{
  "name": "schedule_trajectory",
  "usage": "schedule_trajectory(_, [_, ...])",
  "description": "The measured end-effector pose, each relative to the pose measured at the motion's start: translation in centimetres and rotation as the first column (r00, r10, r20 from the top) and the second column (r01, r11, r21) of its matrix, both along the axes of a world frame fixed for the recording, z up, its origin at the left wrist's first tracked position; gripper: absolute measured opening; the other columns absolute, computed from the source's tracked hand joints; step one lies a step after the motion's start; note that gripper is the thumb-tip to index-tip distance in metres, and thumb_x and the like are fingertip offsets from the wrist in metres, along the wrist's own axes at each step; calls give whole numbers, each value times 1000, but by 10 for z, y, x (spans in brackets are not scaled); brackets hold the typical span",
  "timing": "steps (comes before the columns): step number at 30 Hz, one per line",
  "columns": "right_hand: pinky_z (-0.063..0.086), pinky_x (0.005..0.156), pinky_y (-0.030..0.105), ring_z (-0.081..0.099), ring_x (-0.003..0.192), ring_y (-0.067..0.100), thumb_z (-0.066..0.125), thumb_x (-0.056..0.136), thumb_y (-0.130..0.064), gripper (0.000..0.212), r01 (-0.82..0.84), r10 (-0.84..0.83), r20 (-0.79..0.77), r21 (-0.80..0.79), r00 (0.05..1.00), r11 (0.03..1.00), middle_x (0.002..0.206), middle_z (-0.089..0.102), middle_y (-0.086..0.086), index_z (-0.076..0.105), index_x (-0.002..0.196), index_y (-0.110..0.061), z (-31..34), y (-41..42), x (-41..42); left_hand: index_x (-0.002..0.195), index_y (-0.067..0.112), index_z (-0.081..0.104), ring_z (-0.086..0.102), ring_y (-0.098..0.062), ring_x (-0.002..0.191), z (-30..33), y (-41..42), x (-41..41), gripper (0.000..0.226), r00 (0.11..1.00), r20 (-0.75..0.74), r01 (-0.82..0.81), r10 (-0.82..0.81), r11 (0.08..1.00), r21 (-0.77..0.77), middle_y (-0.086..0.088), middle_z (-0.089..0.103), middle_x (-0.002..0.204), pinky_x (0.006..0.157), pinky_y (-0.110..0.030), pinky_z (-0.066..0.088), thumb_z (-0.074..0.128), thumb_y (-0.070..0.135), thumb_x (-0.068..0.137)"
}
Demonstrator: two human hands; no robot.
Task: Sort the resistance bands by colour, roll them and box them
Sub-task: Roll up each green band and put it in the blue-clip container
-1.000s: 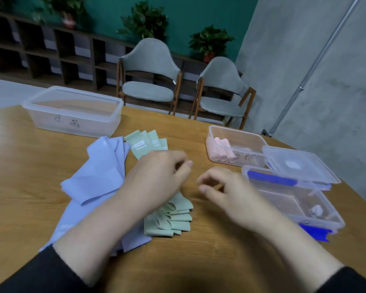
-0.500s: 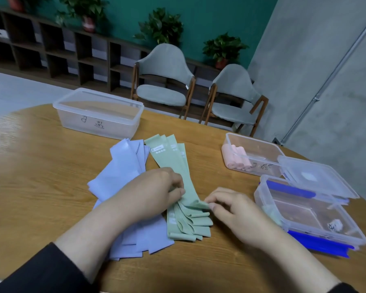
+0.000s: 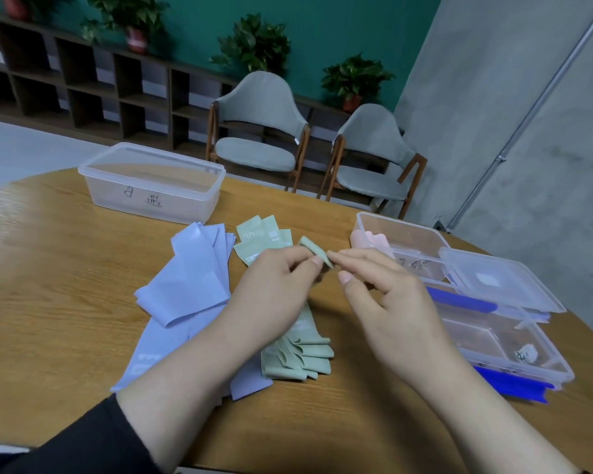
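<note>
Several green resistance bands [image 3: 298,357] lie fanned on the wooden table [image 3: 48,302], beside a pile of lilac bands [image 3: 192,285] to their left. One green band's end [image 3: 314,251] is lifted and folded over. My left hand [image 3: 274,295] and my right hand [image 3: 380,295] both pinch that folded end with thumb and fingertips above the pile. Pink rolled bands [image 3: 370,241] sit inside a clear box [image 3: 421,241] at the right.
An open clear box [image 3: 151,183] with writing on its side stands at the back left. At the right a clear box with blue clips [image 3: 504,347] holds a small white item; a loose lid [image 3: 497,282] rests over the boxes. Two chairs stand beyond the table.
Both hands have lifted one green band's near end off the pile and brought it up and away, folding it over. The view has shifted slightly.
</note>
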State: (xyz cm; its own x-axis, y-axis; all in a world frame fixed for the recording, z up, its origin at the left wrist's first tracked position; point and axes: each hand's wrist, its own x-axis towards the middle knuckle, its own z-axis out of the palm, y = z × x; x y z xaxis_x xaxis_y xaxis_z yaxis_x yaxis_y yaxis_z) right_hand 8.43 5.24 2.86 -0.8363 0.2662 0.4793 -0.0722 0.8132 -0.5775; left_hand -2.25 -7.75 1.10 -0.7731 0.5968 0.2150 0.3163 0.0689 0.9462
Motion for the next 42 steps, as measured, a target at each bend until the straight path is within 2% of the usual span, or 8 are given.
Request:
schedule_trajectory(10, [30,87,-4,44,109,-29,55,100,-5,28,-60,59,-12,-155,998,986,103,62,-42,73,109,-24,4,5,9,70,-1,47,34,-9,56,17,1,3,40,994,-94,-68,61,995,-77,3,36,61,55,-27,30,55,26,99])
schedule_trajectory(15, [38,106,19,44,134,-6,58,100,-8,51,-79,78,-18,-382,997,921,137,56,-21,48,140,-37,10,12,1,65,11,39,40,-8,62,70,-6,7,32,953,-297,27,-58,994,-106,1,43,71,57,-20,34,48,18,95])
schedule_trajectory(24, [45,68,5,65,79,-10,62,98,-11,17,-159,135,-84,-560,987,813,83,72,-25,69,113,-8,31,2,15,82,8,60,66,-37,84,146,-1,17,21,898,-440,-8,9,1000,4,-19,67,87,82,-57,56,51,23,93])
schedule_trajectory(27, [56,72,25,64,77,3,64,97,-15,14,-77,59,-49,-631,997,772,84,75,-3,72,97,-3,19,5,34,83,11,63,66,-38,80,155,2,19,21,887,-460,-25,31,1000,18,-17,69,86,77,-58,58,52,26,94])
schedule_trajectory(30, [55,89,49,68,84,18,64,96,-14,12,-28,26,-12,-661,1000,750,94,74,16,71,96,-4,8,10,51,84,17,64,58,-22,65,156,13,19,22,874,-482,-34,63,997,69,-2,65,75,74,-48,58,51,27,99])
schedule_trajectory(35, [57,82,31,74,91,17,61,99,-15,11,29,-39,2,-708,999,705,95,78,1,70,103,-11,3,14,73,84,24,62,49,-2,60,146,51,5,22,888,-445,-89,118,992,87,12,59,74,59,-22,43,51,30,103])
schedule_trajectory(39, [50,72,14,70,86,2,63,99,-22,17,222,-143,183,-555,973,802,96,76,-11,66,115,-21,-27,27,66,131,25,59,66,-22,105,100,85,-25,31,922,-387,-97,-2,967,-236,1,67,118,74,-32,54,57,37,102])
schedule_trajectory(42, [38,101,13,55,124,5,63,98,-33,48,322,-243,343,-196,907,926,132,61,-12,51,144,-24,-68,30,69,148,21,46,56,-25,128,36,86,-29,52,900,-431,-188,-65,834,-518,-5,57,144,101,-35,46,59,38,101])
